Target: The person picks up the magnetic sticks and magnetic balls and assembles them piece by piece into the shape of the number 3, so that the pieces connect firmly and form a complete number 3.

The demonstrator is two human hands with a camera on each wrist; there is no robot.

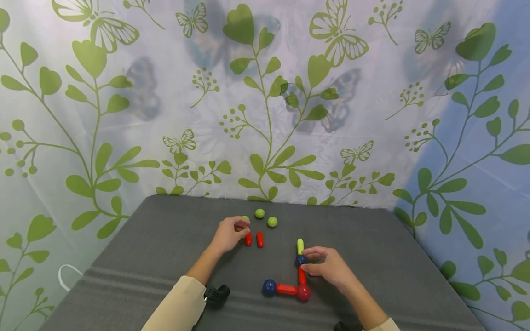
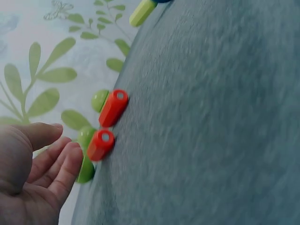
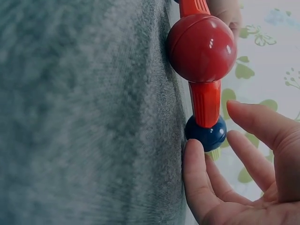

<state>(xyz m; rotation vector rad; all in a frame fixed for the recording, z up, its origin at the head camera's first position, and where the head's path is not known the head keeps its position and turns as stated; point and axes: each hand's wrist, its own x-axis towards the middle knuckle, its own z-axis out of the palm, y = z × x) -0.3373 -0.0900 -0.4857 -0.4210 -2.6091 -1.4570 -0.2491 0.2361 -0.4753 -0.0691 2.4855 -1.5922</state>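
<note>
In the head view my left hand [image 1: 232,234] hovers by two red rods [image 1: 260,239] and several small green balls [image 1: 259,213]. Its fingers are loosely bent, with nothing between thumb and fingertips in the left wrist view. My right hand [image 1: 329,266] is at a dark blue ball [image 1: 301,260] in a joined toy piece. Fingertips lie against or very near this ball, while the thumb stands apart from the red rod [image 3: 206,104] in the right wrist view. A yellow-green rod [image 1: 300,246] extends beyond the ball; a larger red ball [image 3: 201,48] forms the corner.
From the red corner ball another red rod [image 1: 287,289] runs left to a second blue ball [image 1: 269,287]. Everything lies on a grey cloth-covered table [image 1: 186,216]. A patterned curtain [image 1: 265,101] with leaves and butterflies hangs behind the far edge.
</note>
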